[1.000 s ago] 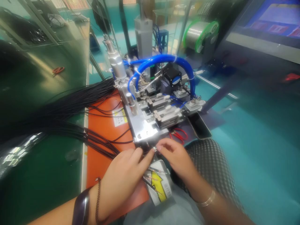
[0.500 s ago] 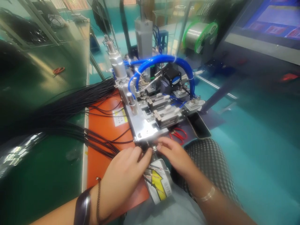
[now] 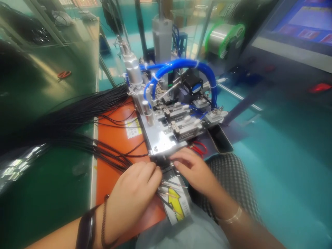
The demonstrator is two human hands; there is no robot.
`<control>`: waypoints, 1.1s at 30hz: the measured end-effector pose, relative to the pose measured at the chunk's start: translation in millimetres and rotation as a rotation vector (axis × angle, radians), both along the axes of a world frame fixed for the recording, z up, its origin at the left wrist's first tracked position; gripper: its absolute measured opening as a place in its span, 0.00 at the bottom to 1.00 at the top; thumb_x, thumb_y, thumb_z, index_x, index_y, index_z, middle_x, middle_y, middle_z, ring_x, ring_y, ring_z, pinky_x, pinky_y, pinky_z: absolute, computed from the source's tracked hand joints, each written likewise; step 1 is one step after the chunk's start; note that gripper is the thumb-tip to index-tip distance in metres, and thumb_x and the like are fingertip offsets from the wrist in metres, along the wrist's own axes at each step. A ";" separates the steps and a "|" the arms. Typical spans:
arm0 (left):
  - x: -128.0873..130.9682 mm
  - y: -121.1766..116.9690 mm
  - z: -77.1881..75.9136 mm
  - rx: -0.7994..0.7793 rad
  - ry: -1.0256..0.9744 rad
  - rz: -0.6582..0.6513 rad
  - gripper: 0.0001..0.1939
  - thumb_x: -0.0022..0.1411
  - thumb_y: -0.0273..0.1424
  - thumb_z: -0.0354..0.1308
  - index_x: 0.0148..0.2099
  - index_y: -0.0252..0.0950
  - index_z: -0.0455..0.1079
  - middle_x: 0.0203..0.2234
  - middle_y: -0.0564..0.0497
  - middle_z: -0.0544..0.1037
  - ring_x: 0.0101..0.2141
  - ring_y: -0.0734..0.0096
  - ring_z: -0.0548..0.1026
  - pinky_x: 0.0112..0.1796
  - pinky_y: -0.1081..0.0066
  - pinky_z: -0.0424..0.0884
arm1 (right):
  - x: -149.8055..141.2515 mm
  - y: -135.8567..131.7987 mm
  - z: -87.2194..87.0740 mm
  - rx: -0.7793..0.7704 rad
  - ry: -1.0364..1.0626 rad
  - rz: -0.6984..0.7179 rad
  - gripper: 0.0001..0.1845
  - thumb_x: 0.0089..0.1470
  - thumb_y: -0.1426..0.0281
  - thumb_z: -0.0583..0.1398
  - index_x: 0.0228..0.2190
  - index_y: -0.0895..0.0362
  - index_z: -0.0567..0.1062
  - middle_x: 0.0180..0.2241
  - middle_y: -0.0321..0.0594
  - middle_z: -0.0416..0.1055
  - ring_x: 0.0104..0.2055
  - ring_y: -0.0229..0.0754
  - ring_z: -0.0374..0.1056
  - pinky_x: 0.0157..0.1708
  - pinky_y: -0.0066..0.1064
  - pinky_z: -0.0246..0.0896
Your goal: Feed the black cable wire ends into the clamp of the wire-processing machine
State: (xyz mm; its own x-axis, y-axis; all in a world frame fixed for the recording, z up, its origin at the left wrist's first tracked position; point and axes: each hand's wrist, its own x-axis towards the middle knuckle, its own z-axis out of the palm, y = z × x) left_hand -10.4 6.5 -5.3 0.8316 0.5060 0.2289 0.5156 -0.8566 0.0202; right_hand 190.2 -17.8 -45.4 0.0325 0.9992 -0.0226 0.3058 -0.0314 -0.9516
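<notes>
My left hand [image 3: 137, 188] is closed at the near end of a metal wire-processing machine [image 3: 162, 138], thumb pressed to its curled fingers; what they hold is hidden. Black cables [image 3: 111, 155] run in from the left and pass beneath this hand. Thin wires with bared ends [image 3: 168, 195] come out on its other side, over a white plate with a yellow arrow [image 3: 176, 207]. My right hand [image 3: 195, 169] has its fingers bent and slightly apart from the thumb, the tips by the machine's front edge, and I see nothing between them.
An orange board [image 3: 114, 128] with a warning label [image 3: 133, 128] lies left of the machine. Blue tubing [image 3: 181, 64] arches over it. Red-handled pliers [image 3: 199, 148] and a phone [image 3: 220, 138] lie to the right. A green-rimmed wire spool [image 3: 224, 38] stands behind.
My left hand has drawn back a little to the left, away from the machine's front, and its thumb has closed against the fingers. The right hand has moved slightly.
</notes>
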 end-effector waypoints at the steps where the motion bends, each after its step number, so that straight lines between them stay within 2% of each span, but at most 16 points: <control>1: 0.4 -0.6 0.3 0.002 0.019 0.014 0.13 0.59 0.18 0.45 0.44 0.32 0.66 0.35 0.45 0.71 0.34 0.62 0.68 0.33 0.64 0.68 | 0.0 0.3 -0.1 -0.002 -0.024 -0.014 0.08 0.53 0.74 0.57 0.33 0.54 0.76 0.34 0.37 0.69 0.36 0.40 0.66 0.36 0.30 0.61; 4: 2.7 -4.0 1.7 -0.001 0.110 0.065 0.17 0.54 0.16 0.45 0.43 0.30 0.67 0.30 0.46 0.69 0.30 0.62 0.67 0.30 0.63 0.68 | -1.3 2.8 -1.7 -0.071 -0.053 -0.063 0.05 0.52 0.72 0.57 0.27 0.56 0.73 0.26 0.34 0.64 0.30 0.38 0.62 0.30 0.28 0.57; 7: 5.7 -10.4 2.1 0.008 0.183 0.105 0.17 0.52 0.16 0.47 0.42 0.28 0.69 0.27 0.47 0.68 0.27 0.63 0.66 0.28 0.63 0.69 | -3.5 6.6 -2.4 -0.209 -0.013 -0.070 0.07 0.51 0.70 0.57 0.23 0.56 0.69 0.20 0.30 0.59 0.24 0.36 0.57 0.25 0.27 0.53; 10: 7.2 -18.4 1.0 0.083 0.168 0.100 0.19 0.52 0.17 0.48 0.46 0.24 0.69 0.35 0.40 0.72 0.36 0.57 0.69 0.35 0.59 0.70 | -3.6 8.1 -1.8 -0.285 0.020 -0.060 0.08 0.50 0.69 0.57 0.22 0.57 0.67 0.19 0.29 0.57 0.22 0.35 0.55 0.24 0.27 0.51; 12: 7.3 -22.7 0.5 0.107 0.158 0.101 0.23 0.50 0.17 0.49 0.49 0.21 0.68 0.43 0.37 0.71 0.42 0.52 0.68 0.40 0.57 0.70 | -1.7 5.5 -1.0 -0.249 0.031 -0.088 0.06 0.50 0.68 0.57 0.25 0.57 0.69 0.21 0.30 0.59 0.24 0.36 0.57 0.26 0.27 0.54; 13: 7.2 -24.2 0.6 0.102 0.169 0.112 0.24 0.49 0.17 0.49 0.51 0.20 0.67 0.43 0.37 0.71 0.42 0.52 0.68 0.41 0.56 0.70 | -0.3 2.8 -0.5 -0.216 0.038 -0.114 0.05 0.51 0.68 0.58 0.27 0.56 0.70 0.22 0.31 0.59 0.25 0.36 0.58 0.27 0.28 0.55; 15: 7.0 -25.6 1.4 0.075 0.215 0.133 0.26 0.49 0.18 0.49 0.53 0.20 0.66 0.37 0.39 0.73 0.37 0.55 0.69 0.37 0.57 0.70 | 2.7 -4.5 1.4 -0.141 0.035 -0.161 0.05 0.51 0.68 0.58 0.31 0.56 0.71 0.25 0.32 0.60 0.27 0.37 0.60 0.28 0.28 0.57; 17: 7.0 -25.1 2.8 0.045 0.257 0.135 0.27 0.49 0.18 0.50 0.54 0.21 0.65 0.32 0.43 0.72 0.33 0.58 0.68 0.34 0.59 0.70 | 5.1 -12.9 4.3 -0.076 0.001 -0.151 0.05 0.52 0.68 0.58 0.34 0.55 0.71 0.26 0.33 0.62 0.28 0.37 0.60 0.28 0.28 0.58; 22: 7.4 -20.1 4.7 0.002 0.278 0.147 0.25 0.50 0.17 0.51 0.52 0.24 0.67 0.30 0.45 0.72 0.32 0.60 0.69 0.34 0.60 0.71 | 6.3 -24.1 11.7 0.052 -0.076 -0.040 0.07 0.53 0.71 0.59 0.36 0.53 0.73 0.32 0.37 0.68 0.31 0.38 0.65 0.33 0.29 0.62; 28: 6.4 -4.1 4.2 0.027 0.249 0.224 0.19 0.55 0.17 0.51 0.49 0.28 0.70 0.43 0.40 0.73 0.41 0.56 0.70 0.42 0.58 0.70 | 5.3 -22.3 12.8 0.051 -0.060 -0.141 0.05 0.54 0.69 0.57 0.33 0.53 0.73 0.32 0.38 0.72 0.33 0.41 0.68 0.30 0.29 0.63; 31: 5.1 0.5 6.2 0.040 0.245 0.266 0.17 0.56 0.18 0.51 0.47 0.28 0.70 0.43 0.40 0.73 0.43 0.53 0.69 0.46 0.53 0.67 | 5.1 -24.3 11.6 0.032 -0.045 -0.136 0.05 0.54 0.69 0.57 0.33 0.53 0.73 0.33 0.38 0.72 0.34 0.41 0.68 0.29 0.28 0.63; 33: 5.0 0.6 8.5 0.033 0.249 0.307 0.14 0.55 0.18 0.51 0.43 0.30 0.71 0.44 0.40 0.72 0.44 0.50 0.68 0.46 0.51 0.67 | 5.0 -25.4 11.0 0.029 -0.032 -0.131 0.05 0.54 0.69 0.57 0.33 0.53 0.73 0.32 0.38 0.72 0.34 0.41 0.68 0.29 0.28 0.63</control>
State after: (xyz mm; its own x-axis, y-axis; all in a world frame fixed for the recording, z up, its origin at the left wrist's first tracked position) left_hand -5.4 7.1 3.2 0.6750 0.7354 0.0595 0.7334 -0.6601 -0.1622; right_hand 195.2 -43.2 -34.4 0.1634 0.9865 0.0099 0.3315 -0.0455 -0.9424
